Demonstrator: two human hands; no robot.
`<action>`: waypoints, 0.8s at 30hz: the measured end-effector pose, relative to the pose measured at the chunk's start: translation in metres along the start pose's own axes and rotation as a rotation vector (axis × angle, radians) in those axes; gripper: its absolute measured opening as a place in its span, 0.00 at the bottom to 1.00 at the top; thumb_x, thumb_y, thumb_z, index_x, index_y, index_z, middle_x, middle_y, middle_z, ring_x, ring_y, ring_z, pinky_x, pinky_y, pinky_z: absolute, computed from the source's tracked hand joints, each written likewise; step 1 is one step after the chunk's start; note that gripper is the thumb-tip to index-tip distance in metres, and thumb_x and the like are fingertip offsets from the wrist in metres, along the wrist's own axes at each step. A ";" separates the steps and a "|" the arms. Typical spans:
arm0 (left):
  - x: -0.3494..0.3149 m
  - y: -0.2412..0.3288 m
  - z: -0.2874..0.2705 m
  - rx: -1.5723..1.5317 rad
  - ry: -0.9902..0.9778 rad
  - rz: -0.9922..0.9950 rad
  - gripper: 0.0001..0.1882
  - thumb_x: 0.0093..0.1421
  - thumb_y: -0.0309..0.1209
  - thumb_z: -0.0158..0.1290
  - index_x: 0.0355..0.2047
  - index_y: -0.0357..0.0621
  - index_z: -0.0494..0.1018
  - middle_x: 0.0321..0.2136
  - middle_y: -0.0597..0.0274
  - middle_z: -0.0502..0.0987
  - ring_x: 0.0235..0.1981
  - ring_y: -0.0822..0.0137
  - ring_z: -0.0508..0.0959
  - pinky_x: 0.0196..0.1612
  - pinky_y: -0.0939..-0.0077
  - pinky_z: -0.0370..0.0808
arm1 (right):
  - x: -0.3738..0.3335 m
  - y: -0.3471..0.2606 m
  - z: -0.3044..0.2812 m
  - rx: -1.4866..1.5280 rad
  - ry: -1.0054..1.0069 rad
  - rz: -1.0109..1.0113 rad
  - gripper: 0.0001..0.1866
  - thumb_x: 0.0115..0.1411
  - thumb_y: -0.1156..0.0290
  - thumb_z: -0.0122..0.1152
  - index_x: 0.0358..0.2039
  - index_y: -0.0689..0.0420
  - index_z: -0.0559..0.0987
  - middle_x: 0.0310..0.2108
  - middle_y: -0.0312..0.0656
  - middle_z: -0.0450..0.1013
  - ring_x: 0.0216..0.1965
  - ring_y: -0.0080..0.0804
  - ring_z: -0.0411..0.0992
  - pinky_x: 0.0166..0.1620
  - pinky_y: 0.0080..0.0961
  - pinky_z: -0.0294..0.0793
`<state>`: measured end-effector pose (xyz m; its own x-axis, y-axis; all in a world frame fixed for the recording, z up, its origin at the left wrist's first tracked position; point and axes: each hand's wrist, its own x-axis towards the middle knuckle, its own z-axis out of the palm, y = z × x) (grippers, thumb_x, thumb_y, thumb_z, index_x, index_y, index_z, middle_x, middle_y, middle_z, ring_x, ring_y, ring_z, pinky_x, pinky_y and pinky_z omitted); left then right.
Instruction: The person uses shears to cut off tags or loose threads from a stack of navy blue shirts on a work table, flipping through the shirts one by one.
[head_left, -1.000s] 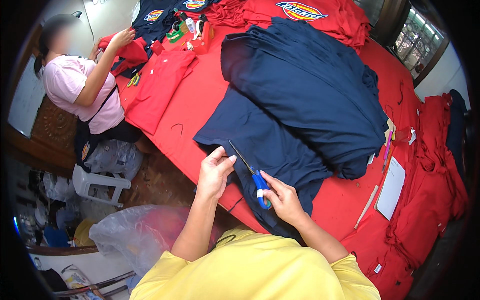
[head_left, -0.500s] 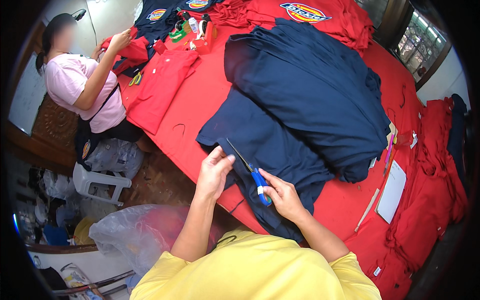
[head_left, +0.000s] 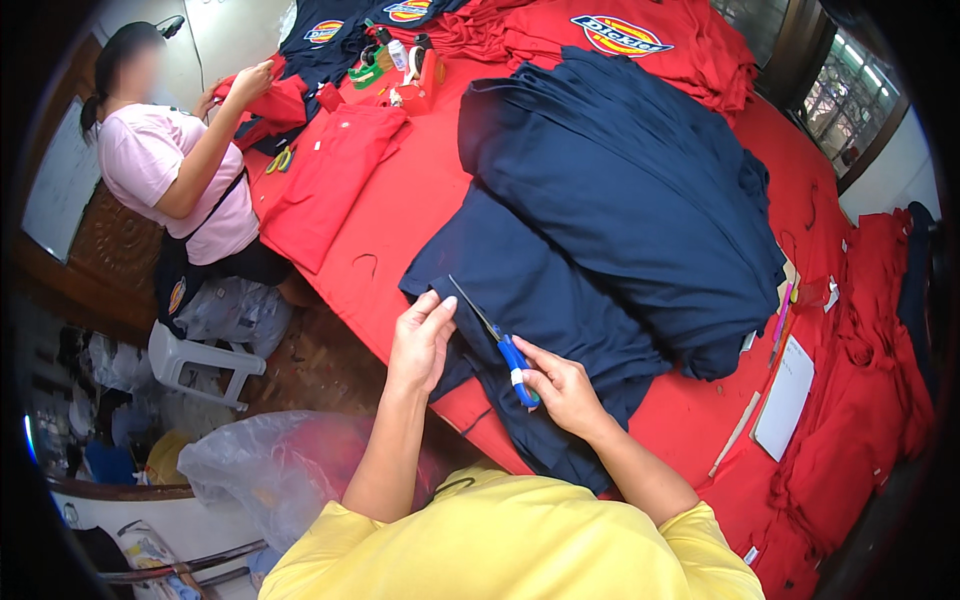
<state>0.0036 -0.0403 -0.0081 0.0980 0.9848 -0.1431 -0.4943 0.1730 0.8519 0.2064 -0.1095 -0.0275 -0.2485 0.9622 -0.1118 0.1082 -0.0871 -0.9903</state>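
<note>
My left hand (head_left: pixel 420 345) is closed, thumb and fingers pinched at the near left edge of a navy garment (head_left: pixel 500 245) lying on the table. Whether a loose thread is also in that pinch is too small to tell. In my right hand (head_left: pixel 568 392) is a pair of scissors (head_left: pixel 517 368) with blue handles, partly hidden by the fingers. Its slim blades look closed and point up and left, their tip just beside my left fingertips, over the cloth. A thick heap of navy garments (head_left: pixel 620 190) lies folded beyond and to the right.
Red cloth covers the table (head_left: pixel 400 215). Another person (head_left: pixel 175 165) at the left handles a red garment. A red holder (head_left: pixel 425 80), yellow-handled scissors (head_left: pixel 280 158), a white sheet (head_left: pixel 783 400) and red garments (head_left: pixel 850 400) surround the work. A plastic bag (head_left: pixel 265 465) and white stool (head_left: pixel 200 365) stand below.
My left hand has shifted slightly left along the garment's edge, and the scissors have moved a little left with it. The whole view has shifted slightly.
</note>
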 end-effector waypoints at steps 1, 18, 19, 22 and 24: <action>0.001 0.002 -0.001 0.044 -0.021 0.011 0.18 0.59 0.19 0.49 0.51 0.36 0.69 0.45 0.60 0.75 0.45 0.69 0.75 0.51 0.72 0.72 | 0.001 0.006 0.001 -0.067 0.014 -0.098 0.25 0.61 0.71 0.58 0.60 0.57 0.68 0.42 0.48 0.75 0.37 0.31 0.75 0.43 0.26 0.73; 0.002 0.012 0.007 0.044 -0.073 -0.056 0.21 0.60 0.19 0.49 0.54 0.39 0.65 0.45 0.57 0.75 0.45 0.66 0.76 0.46 0.70 0.77 | 0.027 0.004 -0.001 0.345 0.091 -0.154 0.30 0.58 0.77 0.61 0.61 0.60 0.64 0.43 0.39 0.71 0.42 0.22 0.72 0.46 0.22 0.73; -0.002 0.006 0.010 0.056 -0.094 -0.091 0.22 0.60 0.19 0.50 0.55 0.39 0.64 0.45 0.57 0.75 0.45 0.66 0.77 0.45 0.70 0.77 | 0.032 -0.004 -0.004 0.284 0.089 -0.141 0.35 0.55 0.81 0.61 0.62 0.60 0.59 0.44 0.39 0.68 0.45 0.23 0.71 0.48 0.22 0.72; -0.010 -0.012 0.017 0.130 -0.160 -0.166 0.27 0.59 0.20 0.51 0.59 0.41 0.59 0.43 0.58 0.75 0.42 0.66 0.77 0.43 0.73 0.77 | 0.048 -0.011 0.003 0.439 0.154 -0.147 0.34 0.54 0.86 0.54 0.62 0.60 0.57 0.45 0.40 0.66 0.45 0.24 0.70 0.49 0.26 0.75; -0.001 -0.019 0.007 0.126 -0.098 -0.142 0.26 0.60 0.22 0.52 0.58 0.42 0.59 0.44 0.58 0.75 0.43 0.66 0.77 0.44 0.72 0.76 | 0.057 -0.004 0.007 0.487 0.175 -0.121 0.34 0.53 0.88 0.51 0.61 0.60 0.57 0.44 0.40 0.65 0.44 0.23 0.70 0.48 0.27 0.75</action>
<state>0.0188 -0.0445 -0.0202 0.2454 0.9436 -0.2222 -0.3586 0.3013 0.8835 0.1853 -0.0557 -0.0303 -0.0630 0.9978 -0.0200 -0.3815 -0.0426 -0.9234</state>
